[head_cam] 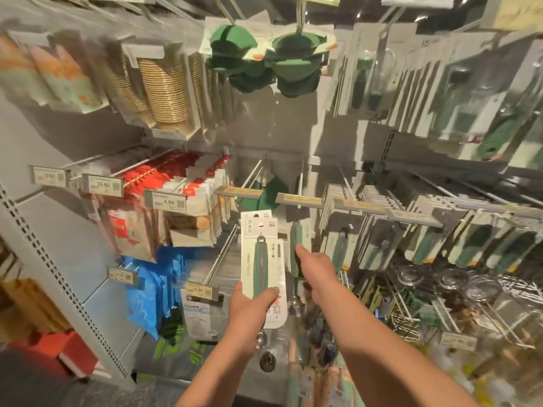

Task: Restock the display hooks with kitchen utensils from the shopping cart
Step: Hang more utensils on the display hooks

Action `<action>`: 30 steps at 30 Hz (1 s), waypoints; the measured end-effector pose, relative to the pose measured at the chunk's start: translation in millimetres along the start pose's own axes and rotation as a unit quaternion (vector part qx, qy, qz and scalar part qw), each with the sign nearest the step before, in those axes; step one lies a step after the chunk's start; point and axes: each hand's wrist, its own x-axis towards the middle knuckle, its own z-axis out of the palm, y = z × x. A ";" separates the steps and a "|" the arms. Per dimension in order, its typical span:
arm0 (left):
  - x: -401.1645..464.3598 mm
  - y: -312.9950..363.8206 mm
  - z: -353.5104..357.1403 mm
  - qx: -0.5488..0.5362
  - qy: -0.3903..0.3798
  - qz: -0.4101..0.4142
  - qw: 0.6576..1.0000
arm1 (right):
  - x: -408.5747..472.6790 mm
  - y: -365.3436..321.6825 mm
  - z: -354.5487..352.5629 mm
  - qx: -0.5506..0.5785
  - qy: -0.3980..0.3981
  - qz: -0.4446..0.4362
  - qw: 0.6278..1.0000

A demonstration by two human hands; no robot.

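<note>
- Utensil packs (262,254), green-handled on white cards, stand upright in the left hand (249,304), which grips their lower end, thumb across the front.
- Right hand (316,268) reaches just beside them, fingers pinching a hanging green utensil (297,239).
- Hook (299,183) with its price tag sits directly above that utensil.

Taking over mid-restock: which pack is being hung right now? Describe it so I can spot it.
Find the middle rail of price tags. Just below it, the left hand grips a white carded pack by its lower end. It alone shows a green-handled utensil upright, marked 304, beside the right hand.
</note>
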 end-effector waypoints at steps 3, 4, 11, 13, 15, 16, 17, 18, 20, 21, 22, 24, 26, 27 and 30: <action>3.2 -1.0 -4.6 0.008 -0.007 0.002 1.000 | 1.5 3.4 -0.2 -0.015 -0.008 -0.008 1.000; 4.1 -1.5 -5.7 0.009 -0.009 0.004 1.000 | 0.7 5.8 -1.5 -0.018 -0.007 -0.018 1.000; 4.4 -7.3 -3.3 -0.002 -0.021 0.006 1.000 | -15.3 9.0 8.9 -0.022 -0.045 -0.052 0.997; 4.7 -7.7 -0.5 -0.006 -0.023 0.008 1.000 | -19.9 8.5 13.0 -0.040 -0.065 -0.078 0.994; 5.9 -7.5 0.8 -0.003 -0.028 0.011 1.000 | -23.0 8.2 15.4 -0.040 -0.076 -0.092 0.992; 5.8 -7.6 0.9 0.003 -0.033 0.015 0.999 | -24.8 7.7 15.6 -0.038 -0.078 -0.091 0.992; 4.7 -6.4 1.1 0.012 -0.037 0.018 0.999 | -24.0 8.3 16.0 -0.039 -0.081 -0.087 0.992; 3.2 -6.0 1.0 0.018 -0.042 0.021 0.999 | -25.2 8.2 15.8 -0.047 -0.083 -0.081 0.992; 1.4 -5.8 0.7 0.020 -0.047 0.016 0.999 | -27.5 6.2 14.2 -0.061 -0.088 -0.083 0.991; 0.4 -5.8 1.0 0.014 -0.050 0.014 0.999 | -26.7 6.7 13.5 -0.060 -0.090 -0.084 0.991; -0.8 -5.1 1.3 0.010 -0.052 0.012 0.999 | -26.8 6.3 12.2 -0.056 -0.091 -0.081 0.991; -4.5 -0.3 2.6 -0.008 -0.049 0.009 0.999 | -26.4 6.8 9.6 -0.036 -0.096 -0.076 0.992; -6.0 1.9 1.9 -0.021 -0.045 -0.007 0.999 | -25.5 10.2 7.4 -0.028 -0.090 -0.079 0.992; -7.7 4.5 1.4 -0.018 -0.038 -0.016 0.999 | -24.2 12.6 6.1 -0.032 -0.084 -0.083 0.993; -4.3 4.1 -0.6 -0.014 -0.019 -0.039 0.999 | -23.8 17.3 2.7 -0.040 -0.073 -0.090 0.992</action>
